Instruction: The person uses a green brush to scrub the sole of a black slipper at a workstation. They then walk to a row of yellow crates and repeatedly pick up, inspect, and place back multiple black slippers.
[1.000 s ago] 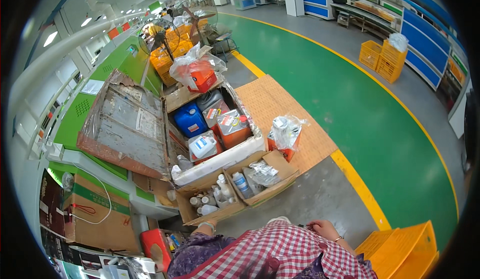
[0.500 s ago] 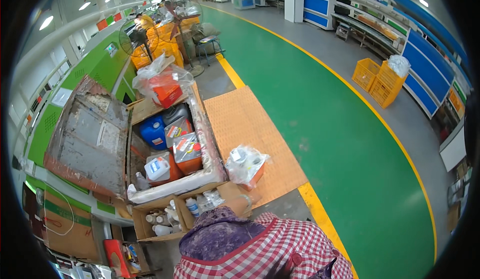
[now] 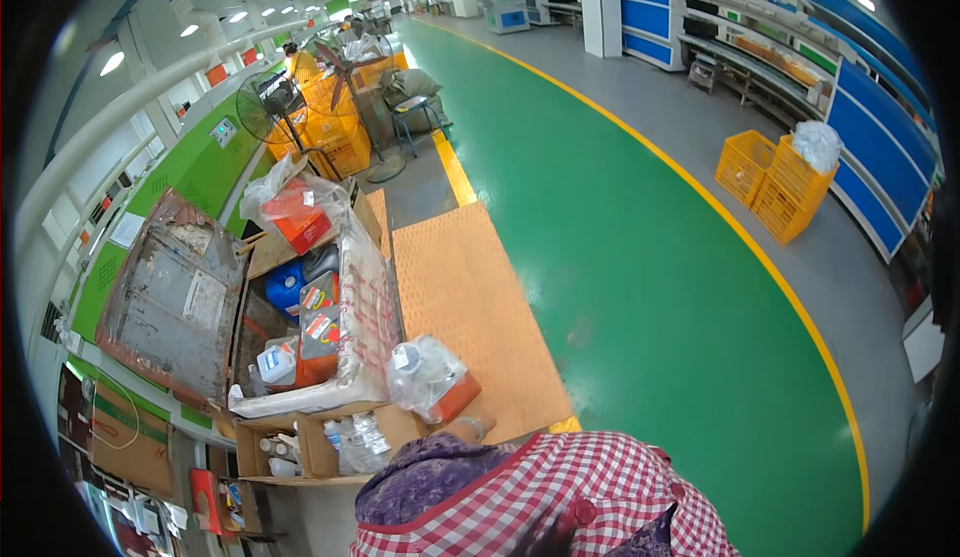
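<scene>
Just beyond my purple left sleeve (image 3: 425, 467) a small tan patch shows, apparently my left hand (image 3: 472, 427). Its fingers are hidden, so whether it grips anything cannot be made out. Nearest to it is an orange can in a clear plastic bag (image 3: 430, 377), upright beside the large chest. A cardboard box (image 3: 310, 447) of several clear and white bottles lies to its left. The worn chest (image 3: 365, 347) stands with its lid (image 3: 175, 297) thrown back; inside are a blue jug (image 3: 285, 287), orange-and-silver cans (image 3: 320, 327) and a white jug (image 3: 277, 362). My right hand is out of view.
Another bagged orange can (image 3: 300, 217) rests on the chest's far end. A tan board (image 3: 480, 307) lies on the floor by the green walkway (image 3: 680, 327). Fans (image 3: 265, 107) and yellow crates (image 3: 340, 147) stand ahead; more yellow crates (image 3: 790, 197) are at right.
My view has moved forward and turned slightly. The chest, bottle box and bagged can now appear lower and farther left. Nothing is seen being picked up or put down.
</scene>
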Demonstrator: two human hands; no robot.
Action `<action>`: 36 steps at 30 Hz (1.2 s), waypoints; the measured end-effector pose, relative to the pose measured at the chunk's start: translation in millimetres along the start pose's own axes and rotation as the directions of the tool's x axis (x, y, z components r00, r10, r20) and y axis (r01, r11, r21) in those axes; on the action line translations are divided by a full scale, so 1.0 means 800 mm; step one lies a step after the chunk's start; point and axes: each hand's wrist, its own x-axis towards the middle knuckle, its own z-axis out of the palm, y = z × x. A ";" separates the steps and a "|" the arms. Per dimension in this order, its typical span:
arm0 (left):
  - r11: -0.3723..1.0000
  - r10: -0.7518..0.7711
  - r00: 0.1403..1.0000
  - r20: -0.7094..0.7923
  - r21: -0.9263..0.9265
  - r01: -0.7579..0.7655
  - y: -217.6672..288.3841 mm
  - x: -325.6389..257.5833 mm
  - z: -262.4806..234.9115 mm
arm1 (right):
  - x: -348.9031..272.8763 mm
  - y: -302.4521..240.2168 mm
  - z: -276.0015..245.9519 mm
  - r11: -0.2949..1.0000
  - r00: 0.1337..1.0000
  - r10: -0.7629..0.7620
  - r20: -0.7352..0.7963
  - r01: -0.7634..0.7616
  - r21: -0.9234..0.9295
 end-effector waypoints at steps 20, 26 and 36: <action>0.995 -0.098 0.978 -0.182 -0.024 0.095 0.296 0.398 -0.213 | 0.473 -0.143 -0.074 0.998 0.965 0.064 0.253 -0.059 -0.029; 0.872 0.096 0.953 -0.289 -0.437 -0.220 0.494 0.477 -0.370 | 0.601 -0.209 -0.122 0.999 0.961 0.030 0.276 -0.019 -0.041; 0.622 -0.580 0.792 -0.188 -0.730 0.283 0.379 0.370 -0.207 | 0.835 -0.329 -0.173 0.954 0.838 -0.186 0.513 0.279 -0.109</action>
